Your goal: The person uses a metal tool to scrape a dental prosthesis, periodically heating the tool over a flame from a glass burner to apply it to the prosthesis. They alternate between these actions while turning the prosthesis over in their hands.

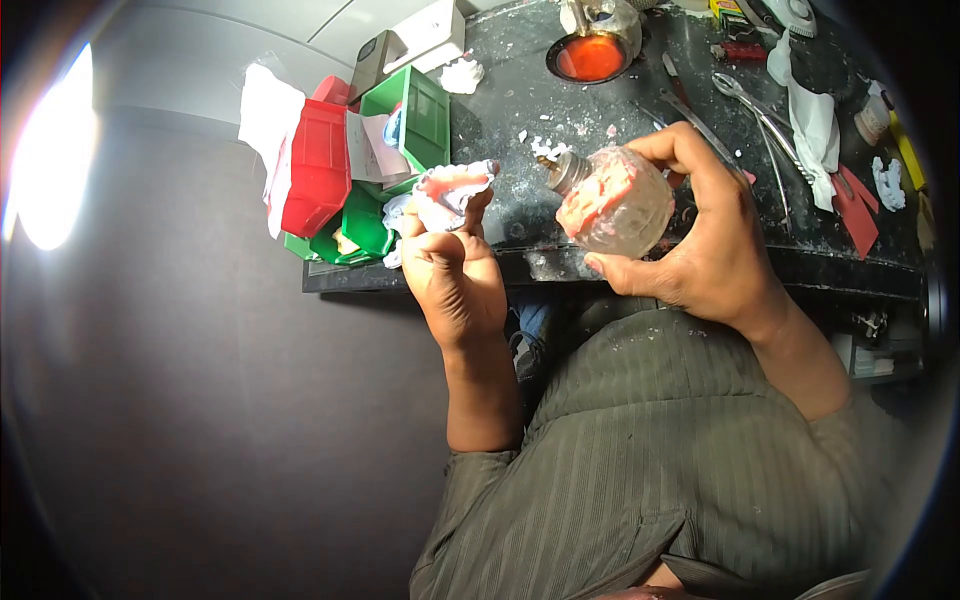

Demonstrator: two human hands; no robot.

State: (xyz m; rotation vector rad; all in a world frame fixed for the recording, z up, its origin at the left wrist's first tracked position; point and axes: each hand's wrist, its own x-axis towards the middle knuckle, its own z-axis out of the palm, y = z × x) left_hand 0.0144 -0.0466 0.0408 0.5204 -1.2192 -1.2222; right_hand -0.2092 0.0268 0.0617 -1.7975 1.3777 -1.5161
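Note:
My left hand (456,282) is closed around a dental arch piece (448,196), pink and white, and holds it up at the table's front edge. To its right, my right hand (712,238) grips a round glass spirit lamp (640,217) from the side, thumb below and fingers above. The lamp is tilted, its metal neck and dark wick pointing up and left towards the arch piece. Pink wax clings to the lamp's glass. A gap separates the lamp from the arch piece. No flame can be made out at the wick.
Red (319,166) and green bins (428,118) stand at the table's left end. A dark bowl of red-orange material (590,58) is at the back. Metal tongs (765,110), a white cloth (812,125) and a pink wax sheet (856,212) lie right. White scraps litter the dark tabletop (500,125).

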